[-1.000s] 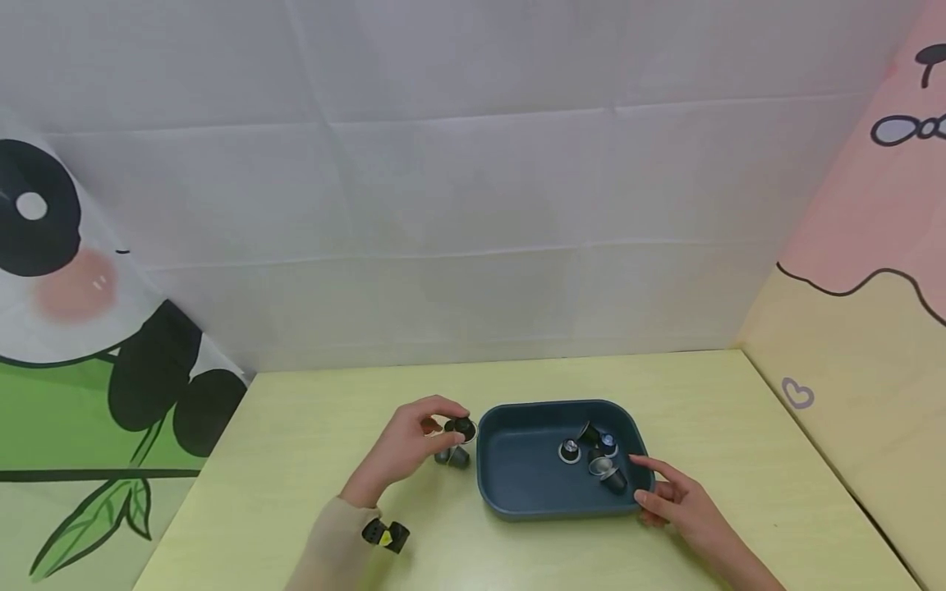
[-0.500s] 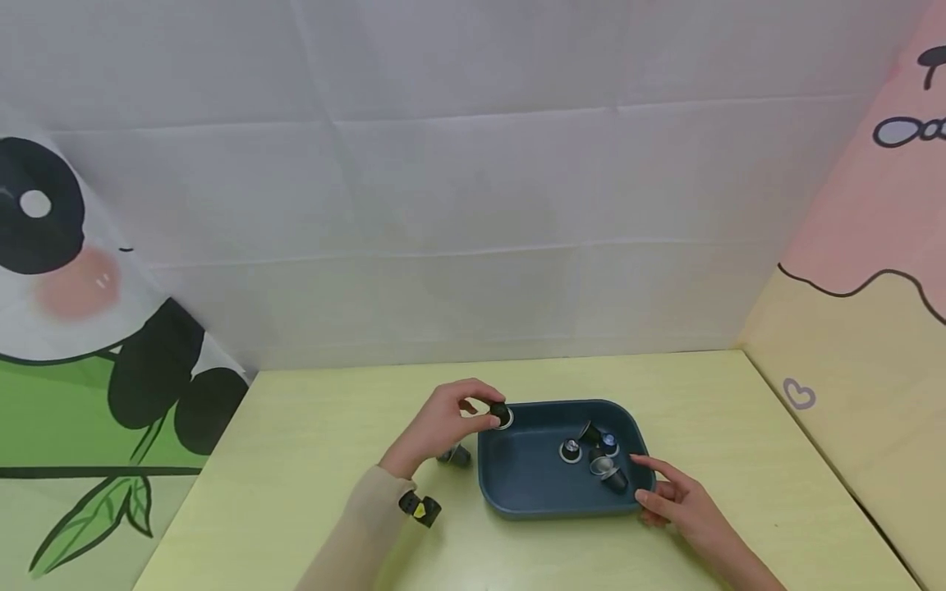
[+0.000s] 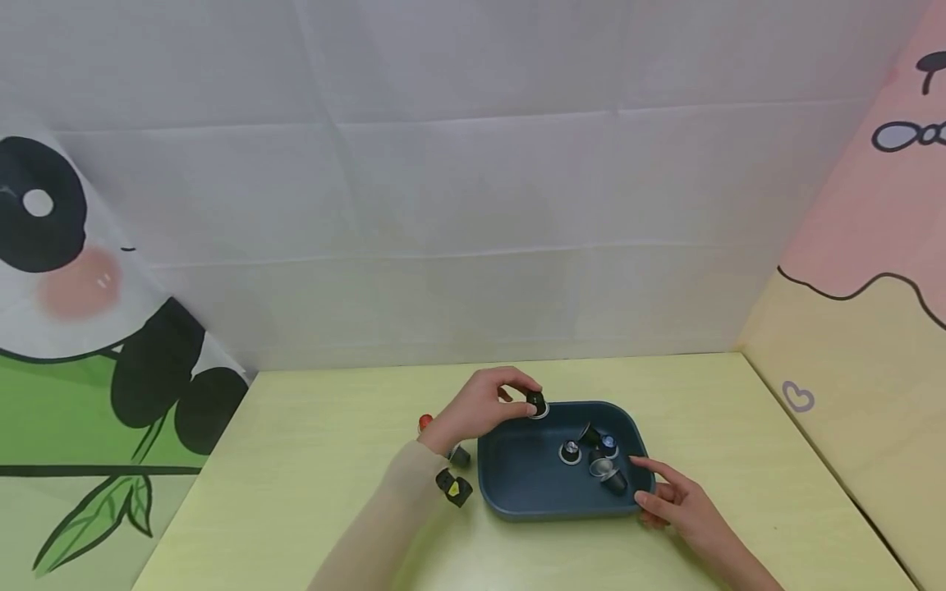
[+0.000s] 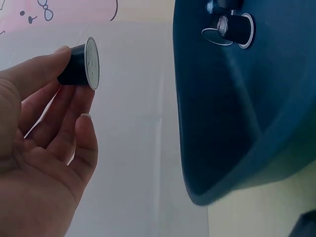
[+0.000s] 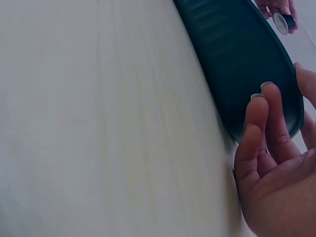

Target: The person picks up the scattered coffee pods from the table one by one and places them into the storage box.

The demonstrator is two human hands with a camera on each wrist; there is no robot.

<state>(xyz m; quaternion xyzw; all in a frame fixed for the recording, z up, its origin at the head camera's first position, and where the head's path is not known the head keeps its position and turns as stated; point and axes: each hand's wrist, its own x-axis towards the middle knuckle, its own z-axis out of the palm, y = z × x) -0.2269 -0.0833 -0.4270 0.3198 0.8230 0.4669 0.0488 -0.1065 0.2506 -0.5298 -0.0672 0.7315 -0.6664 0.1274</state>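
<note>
My left hand [image 3: 484,406] pinches a black coffee capsule [image 3: 535,402] between thumb and fingers. It is just over the far rim of the dark blue tray [image 3: 521,480]. In the left wrist view the pale lid of this capsule [image 4: 79,66] faces the tray, clear of its wall. Several capsules lie inside the tray toward its right, among them an upright black one [image 3: 570,451], a blue-topped one [image 3: 608,446] and a tipped dark one [image 3: 613,480]. My right hand [image 3: 676,501] holds the tray's right end, fingers bent against the rim and outer wall.
Left of the tray, a dark capsule [image 3: 460,456] lies on the pale yellow table [image 3: 569,558]. A small red object [image 3: 424,422] shows behind the left wrist, partly hidden. A white sheet [image 3: 458,205] hangs behind the table.
My left hand has carried the black capsule rightward from the table to above the tray's far rim. The red object has come into sight behind the wrist. My right hand and the tray stay put.
</note>
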